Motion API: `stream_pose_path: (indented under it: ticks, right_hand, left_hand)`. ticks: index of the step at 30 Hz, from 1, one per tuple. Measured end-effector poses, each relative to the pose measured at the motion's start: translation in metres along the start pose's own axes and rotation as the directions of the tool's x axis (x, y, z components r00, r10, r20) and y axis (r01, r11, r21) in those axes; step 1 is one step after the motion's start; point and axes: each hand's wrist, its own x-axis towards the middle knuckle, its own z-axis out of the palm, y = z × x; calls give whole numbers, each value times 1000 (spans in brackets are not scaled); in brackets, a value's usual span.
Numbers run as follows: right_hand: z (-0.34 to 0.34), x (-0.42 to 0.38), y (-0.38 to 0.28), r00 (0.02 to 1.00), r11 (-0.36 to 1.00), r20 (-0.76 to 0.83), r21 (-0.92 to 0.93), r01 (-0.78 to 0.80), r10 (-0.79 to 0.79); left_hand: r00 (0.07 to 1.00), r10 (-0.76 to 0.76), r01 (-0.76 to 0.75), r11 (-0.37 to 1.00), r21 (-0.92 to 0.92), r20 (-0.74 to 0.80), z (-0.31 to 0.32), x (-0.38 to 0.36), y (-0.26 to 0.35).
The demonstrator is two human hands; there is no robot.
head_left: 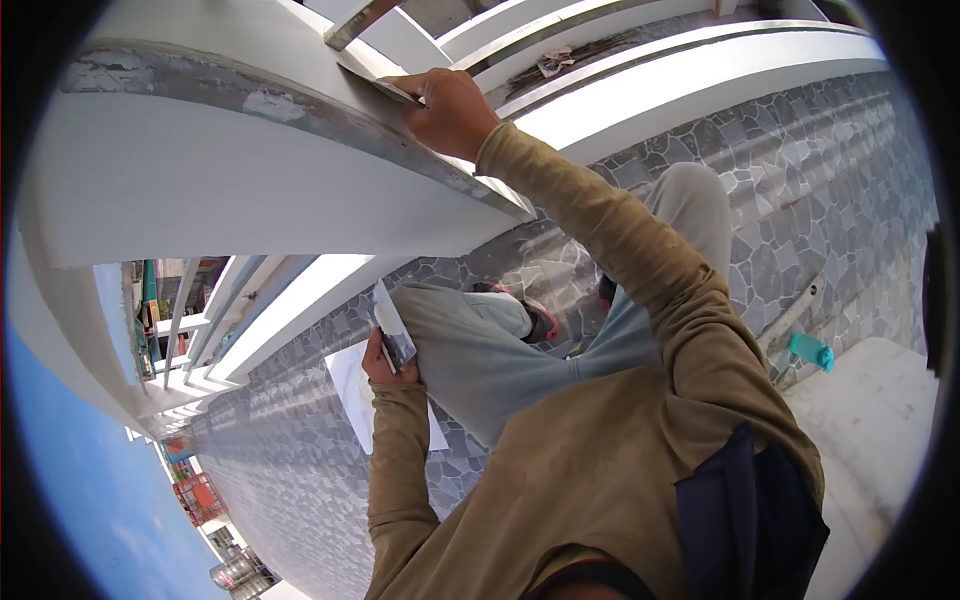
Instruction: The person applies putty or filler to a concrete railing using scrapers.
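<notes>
The left hand (378,358) has its grip pinched on a flat trowel-like board (392,332) loaded with grey paste, near the bent knee. Farther up, the right hand (452,112) has its grip closed on a scraper blade (395,90), pressed flat against the white ledge (250,180). Perched this high, a slip could drop the board, or too steep a blade could gouge the patched grey strip (300,108).

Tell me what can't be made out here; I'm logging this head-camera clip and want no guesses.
- Right hand: its fingers cover most of the flat tool pressed on the ledge, so the tool's type is unclear.
- Left hand: the grey-smeared board is seen edge-on; its load is hidden.
- Feet: mostly hidden behind the knees.
- Teal bottle: too small for detail.
</notes>
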Motion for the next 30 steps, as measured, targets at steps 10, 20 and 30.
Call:
stream_pose_path:
  ticks: [10, 20, 30]
  right_hand:
    - [-60, -43, -53, 991, 999, 129, 5, -40, 39]
    - [-37, -9, 49, 852, 865, 254, -350, -359, 457]
    - [-14, 0, 74, 853, 855, 239, -375, -360, 464]
  left_hand:
    - [985, -74, 76, 997, -11, 155, -3, 11, 2]
    - [1000, 3, -4, 1000, 25, 4, 14, -8, -1]
    - [994, 46, -53, 996, 70, 104, -3, -3, 0]
